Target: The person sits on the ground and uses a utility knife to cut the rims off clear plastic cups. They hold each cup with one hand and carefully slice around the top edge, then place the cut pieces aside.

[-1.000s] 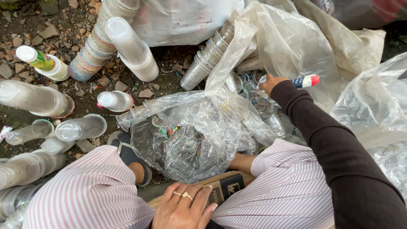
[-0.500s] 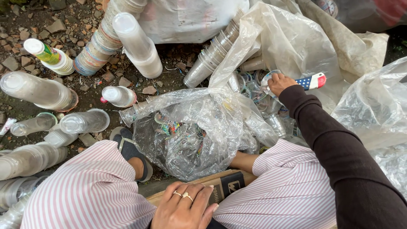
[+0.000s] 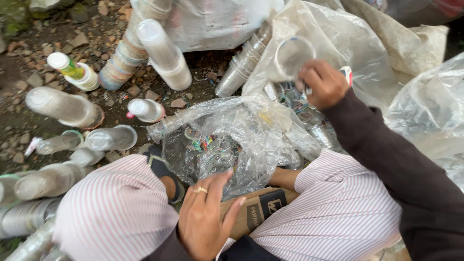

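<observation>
My right hand (image 3: 325, 83) is raised over the pile and grips a clear plastic cup (image 3: 291, 58), its mouth turned toward me; a small red, white and blue piece shows behind the fingers. My left hand (image 3: 205, 217), with a ring on one finger, rests low between my knees, fingers apart, touching a clear plastic bag (image 3: 227, 140) full of cup rims and scraps. The left hand holds nothing. A brown cardboard piece (image 3: 261, 208) lies under the bag by that hand.
Stacks of nested clear cups (image 3: 162, 53) stand and lie on the stony ground to the left. A stack with coloured rims (image 3: 121, 60) leans behind them. Large translucent bags (image 3: 425, 121) crowd the right side. My striped trouser knees (image 3: 111, 212) fill the foreground.
My right hand has lifted out of the pile with a clear cup and come nearer. My left hand has spread its fingers and shifted up toward the bag.
</observation>
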